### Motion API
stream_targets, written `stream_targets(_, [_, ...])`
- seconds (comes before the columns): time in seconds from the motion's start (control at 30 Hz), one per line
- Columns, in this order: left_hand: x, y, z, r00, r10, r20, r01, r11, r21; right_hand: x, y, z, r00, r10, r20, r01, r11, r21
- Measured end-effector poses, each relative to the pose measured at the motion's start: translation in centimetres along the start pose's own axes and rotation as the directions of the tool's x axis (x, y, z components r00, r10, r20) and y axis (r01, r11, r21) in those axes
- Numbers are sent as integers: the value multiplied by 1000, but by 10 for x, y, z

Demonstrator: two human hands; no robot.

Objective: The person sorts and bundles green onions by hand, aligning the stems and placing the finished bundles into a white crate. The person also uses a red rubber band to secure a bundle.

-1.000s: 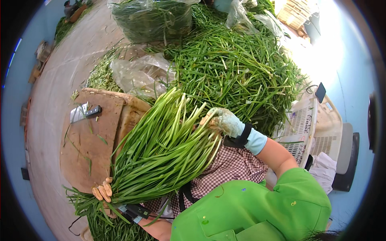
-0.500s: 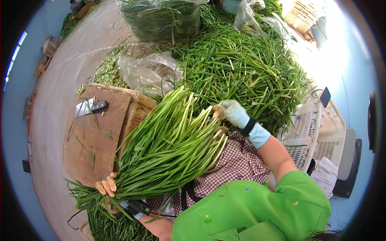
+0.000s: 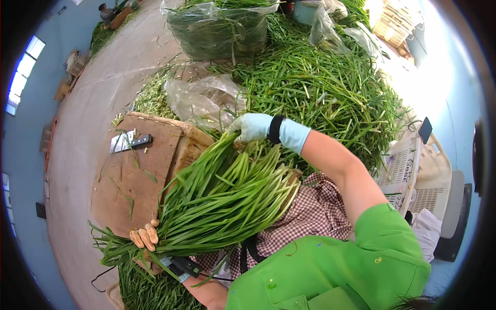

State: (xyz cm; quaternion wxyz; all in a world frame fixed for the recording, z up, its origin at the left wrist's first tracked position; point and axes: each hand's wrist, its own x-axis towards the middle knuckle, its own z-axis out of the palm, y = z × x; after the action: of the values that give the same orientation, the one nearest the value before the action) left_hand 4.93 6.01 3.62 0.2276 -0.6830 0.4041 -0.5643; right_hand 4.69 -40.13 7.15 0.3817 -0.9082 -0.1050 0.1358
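Note:
A large bunch of garlic chives lies across my lap, green leaf tips to the left and pale stem ends to the right. My left hand, in a dirtied glove, is wrapped round the leaf ends. At the bunch's upper edge, my right hand, in a pale blue glove with a black wrist strap, has its fingers closed on some of the chives; its fingertips are partly hidden. A cleaver with a black handle rests on the brown wooden block beside the bunch, among loose leaves.
A big heap of chives spreads ahead and right. Near it are a crumpled clear bag and a filled clear bag. White plastic baskets stand at right. More chives lie below my left arm. Another person is far left.
My right hand has moved left from the stem ends to the upper edge of the bunch, and the upper leaves there are lifted. My left hand keeps its hold. The view has shifted slightly.

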Motion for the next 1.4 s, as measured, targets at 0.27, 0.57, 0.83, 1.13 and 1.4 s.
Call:
stream_targets(0.27, [27, 5, -26, 958, -83, 276, 117, 987, -111, 4, -31, -67, 953, -26, -302, -161, 800, -578])
stream_targets(0.57, [-13, 28, -8, 932, -269, 243, 315, 933, -174, -32, 0, 10, 1000, 25, -13, -27, 979, -203])
stream_targets(0.83, [6, 4, 16, 998, -55, -21, 55, 998, -10, -31, -2, 22, 899, -215, -382, 65, 927, -368])
stream_targets(1.13, [121, -22, 24, 909, 25, -416, 70, 975, 213, -22, 19, 38, 924, 133, -357, -136, 991, 18])
stream_targets(1.4, [216, -64, 7, 669, 241, -703, 173, 870, 462, -102, 76, -10, 828, 78, -555, 64, 971, 232])
